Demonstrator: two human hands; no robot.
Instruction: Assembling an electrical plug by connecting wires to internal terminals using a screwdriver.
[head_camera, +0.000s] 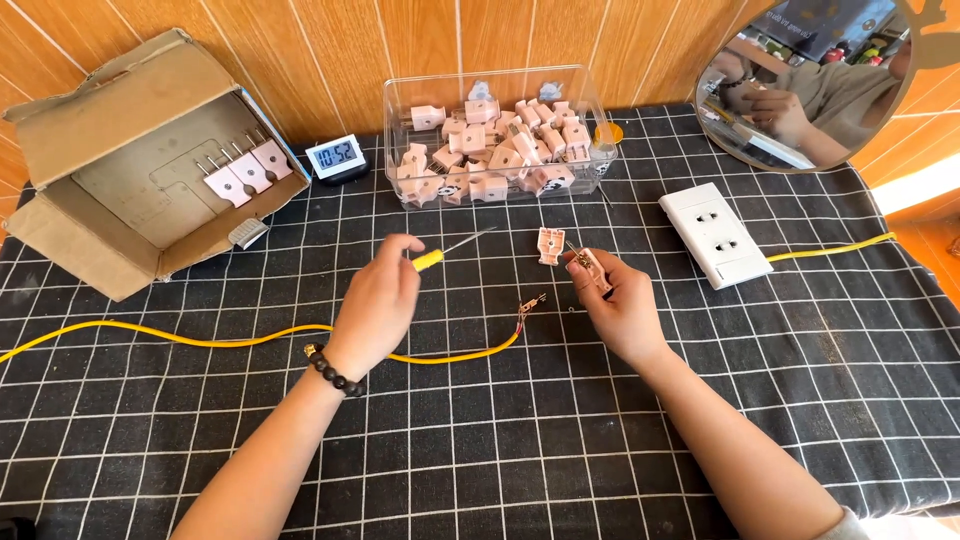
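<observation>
Both forearms are reaching up from the bottom edge over the black checked tablecloth (480, 440), the largest thing I am seeing. Next in size, a torn cardboard box (110, 160) is lying open at far left with pink plugs inside, and a clear plastic tub (500, 85) of pink plug parts is standing at the back centre. My left hand (378, 300) is closing around a yellow-handled screwdriver (440, 255), its thin shaft pointing right and up. My right hand (615, 300) is pinching a pink plug half (590, 268) between thumb and fingers, raised just off the cloth. A white wall socket (715, 235) is lying to the right. A yellow cable (200, 338) is running across beneath both hands, its bare end (530, 305) lying between them. Smallest, a second plug half (550, 245) is resting just left of the held one
</observation>
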